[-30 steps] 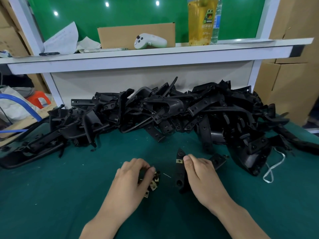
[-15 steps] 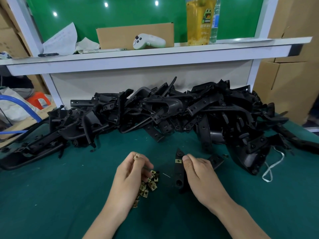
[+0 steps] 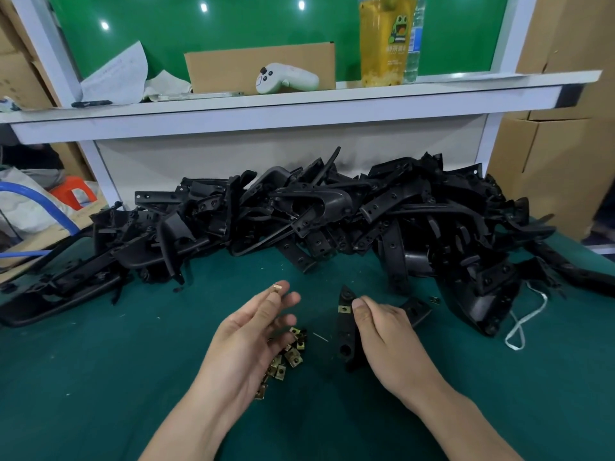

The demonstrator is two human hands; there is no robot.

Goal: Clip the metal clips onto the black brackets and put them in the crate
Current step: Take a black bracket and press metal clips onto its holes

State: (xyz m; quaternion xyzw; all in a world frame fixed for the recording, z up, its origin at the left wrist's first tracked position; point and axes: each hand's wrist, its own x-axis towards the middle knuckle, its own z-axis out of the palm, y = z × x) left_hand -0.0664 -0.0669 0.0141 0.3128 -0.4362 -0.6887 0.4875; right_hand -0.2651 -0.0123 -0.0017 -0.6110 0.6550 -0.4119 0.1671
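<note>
A black bracket (image 3: 344, 331) is gripped by the right hand (image 3: 386, 334), its long axis running away from the person, pointed tip farthest; a metal clip (image 3: 277, 288) is pinched by the left hand (image 3: 246, 337) fingers.

Green table (image 3: 100, 377) carries brackets (image 3: 332, 211) and clips (image 3: 289, 354)

left hand (image 3: 253, 327) pinches clip (image 3: 276, 288) | right hand (image 3: 386, 331) grips bracket (image 3: 345, 324) (one clip fitted)
</note>
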